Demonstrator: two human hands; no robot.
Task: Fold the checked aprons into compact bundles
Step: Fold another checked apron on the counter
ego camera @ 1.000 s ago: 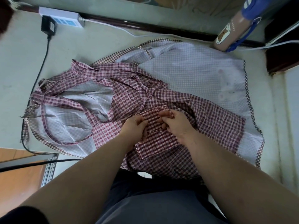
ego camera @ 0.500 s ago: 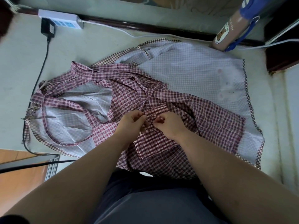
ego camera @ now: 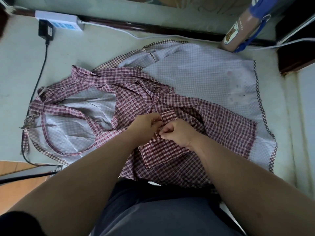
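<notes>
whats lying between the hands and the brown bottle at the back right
Head view: only cloth. The red checked apron that the left hand and right hand pinch, then a pale spread apron reaching close to the brown bottle.

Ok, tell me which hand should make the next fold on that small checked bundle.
Right, probably. The right hand lies over the checked bundle and its fingers pinch its folded edge; the left hand grips only the left side, suited to steadying.
</notes>
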